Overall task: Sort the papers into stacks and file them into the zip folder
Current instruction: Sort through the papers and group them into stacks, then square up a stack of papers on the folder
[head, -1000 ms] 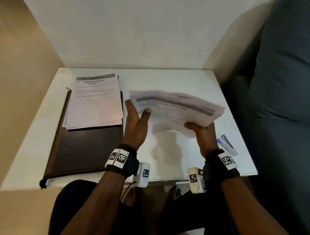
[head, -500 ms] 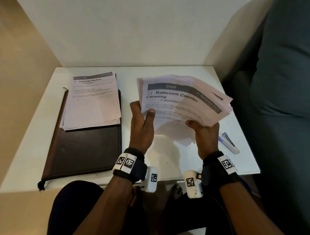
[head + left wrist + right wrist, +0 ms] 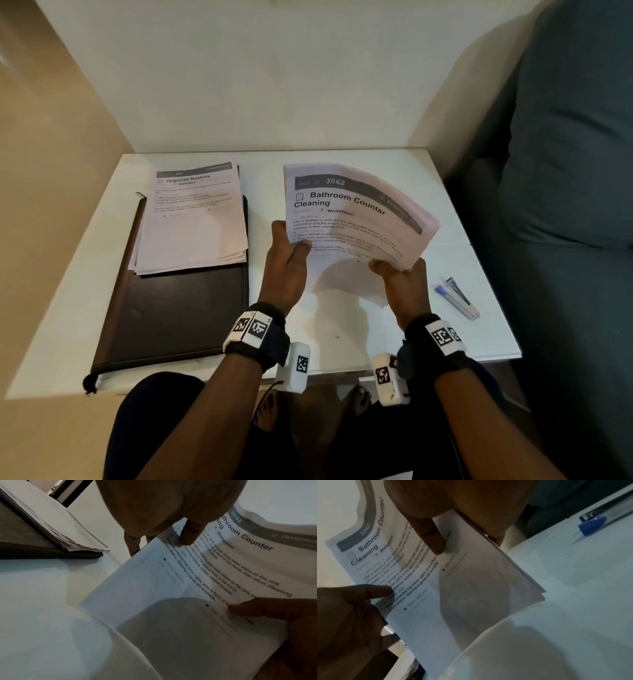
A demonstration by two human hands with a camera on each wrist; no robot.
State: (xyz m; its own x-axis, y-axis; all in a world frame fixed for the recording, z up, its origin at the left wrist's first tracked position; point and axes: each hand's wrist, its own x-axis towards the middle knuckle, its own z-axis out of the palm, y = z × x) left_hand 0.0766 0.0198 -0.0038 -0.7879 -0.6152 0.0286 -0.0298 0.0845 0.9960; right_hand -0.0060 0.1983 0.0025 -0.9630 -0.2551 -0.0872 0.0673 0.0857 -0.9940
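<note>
Both hands hold a sheaf of papers [image 3: 359, 219] headed "Bathroom Counter Cleaning" upright above the white table [image 3: 342, 329]. My left hand [image 3: 287, 260] pinches its left edge, thumb on the front. My right hand [image 3: 400, 277] grips its lower right corner. The sheaf [image 3: 223, 574] bends to the right; its lower edge [image 3: 471, 588] hangs just over the table. A second stack [image 3: 195, 216], headed "Organize Napkins", lies on the far part of the dark brown zip folder [image 3: 171, 315], which lies closed at the left of the table.
A blue-capped pen and a small metal tool [image 3: 459, 298] lie near the table's right edge. A grey-blue sofa [image 3: 565, 205] stands close on the right. A wall runs behind the table. My knees and feet are below its near edge.
The sheaf has swung from lying nearly flat and blurred to standing upright facing me, and its fanned sheets have drawn together. Both hands kept their hold.
</note>
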